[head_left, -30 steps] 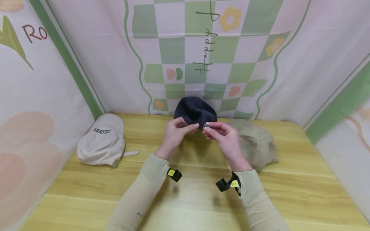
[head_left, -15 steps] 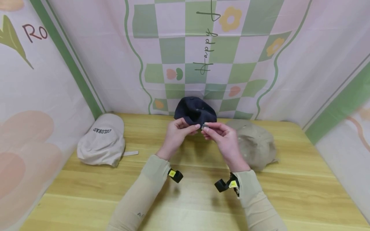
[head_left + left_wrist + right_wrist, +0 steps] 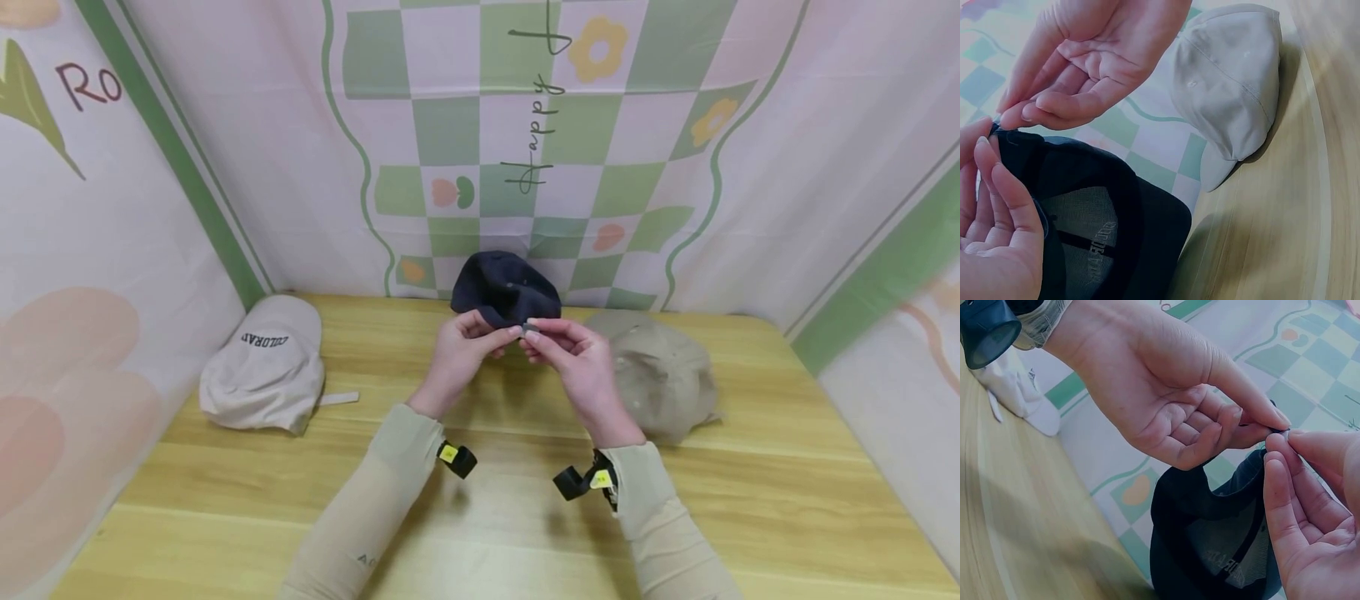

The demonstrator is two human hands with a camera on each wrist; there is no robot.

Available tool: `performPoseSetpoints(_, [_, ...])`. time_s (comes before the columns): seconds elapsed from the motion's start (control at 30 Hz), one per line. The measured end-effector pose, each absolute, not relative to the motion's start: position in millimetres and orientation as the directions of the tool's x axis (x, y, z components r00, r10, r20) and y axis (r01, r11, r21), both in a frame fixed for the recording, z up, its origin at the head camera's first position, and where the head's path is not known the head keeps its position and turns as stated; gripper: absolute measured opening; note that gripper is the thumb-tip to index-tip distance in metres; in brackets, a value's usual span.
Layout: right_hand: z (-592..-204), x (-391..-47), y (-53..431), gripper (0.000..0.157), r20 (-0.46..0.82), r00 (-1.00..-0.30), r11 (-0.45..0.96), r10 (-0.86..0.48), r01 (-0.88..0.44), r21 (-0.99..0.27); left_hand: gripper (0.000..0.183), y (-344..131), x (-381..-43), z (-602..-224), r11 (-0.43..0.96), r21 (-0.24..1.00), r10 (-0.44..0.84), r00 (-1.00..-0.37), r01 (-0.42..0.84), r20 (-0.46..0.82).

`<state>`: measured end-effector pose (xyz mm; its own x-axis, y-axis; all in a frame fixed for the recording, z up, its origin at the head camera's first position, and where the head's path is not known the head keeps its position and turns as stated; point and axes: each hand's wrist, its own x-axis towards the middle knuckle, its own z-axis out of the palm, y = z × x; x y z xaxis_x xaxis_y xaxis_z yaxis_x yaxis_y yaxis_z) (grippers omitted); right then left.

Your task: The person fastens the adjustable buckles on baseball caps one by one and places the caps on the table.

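Note:
A navy baseball cap [image 3: 506, 283] is held up at the back of the table, its hollow inside facing the wrist cameras. My left hand [image 3: 461, 354] pinches the cap's strap at the near edge between thumb and fingers. Against it, my right hand [image 3: 581, 362] pinches a small grey buckle-like piece [image 3: 529, 327] of the strap. Both sets of fingertips meet at the strap. In the left wrist view, raised lettering shows inside the navy cap [image 3: 1085, 237]. From the right wrist, the strap is mostly covered by fingertips, with the cap [image 3: 1204, 544] hanging below.
A cream cap [image 3: 262, 362] with dark lettering lies at the left, its loose strap [image 3: 339, 398] pointing right. Behind my right hand sits a khaki cap [image 3: 667, 375]. Printed cloth [image 3: 450, 125] hangs right behind the wooden table [image 3: 510, 533].
My right hand has shifted slightly left, bringing the small grey piece up to my left fingertips. The gap between the two hands has closed. The other caps stay put.

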<state>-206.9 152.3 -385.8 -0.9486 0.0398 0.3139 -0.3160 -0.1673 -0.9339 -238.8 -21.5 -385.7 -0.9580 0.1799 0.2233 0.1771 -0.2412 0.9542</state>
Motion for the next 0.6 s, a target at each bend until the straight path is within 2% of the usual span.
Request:
performPoseSetpoints(0.27, [-386.2, -206.7, 152.0, 0.024, 0.313, -0.949, -0.164, 0.042, -0.315, -0.935, 0.016, -21.7, -240.1, -386.7, -0.248, 0.955, 0.198, -0.956, 0.162, 0.214])
performPoseSetpoints(0.6, [-384.9, -206.8, 152.8, 0.025, 0.304, -0.952, -0.169, 0.042, -0.307, -0.937, 0.013, -24.5, -246.7, -390.9, -0.378, 0.922, 0.203, -0.965, 0.077, 0.164])
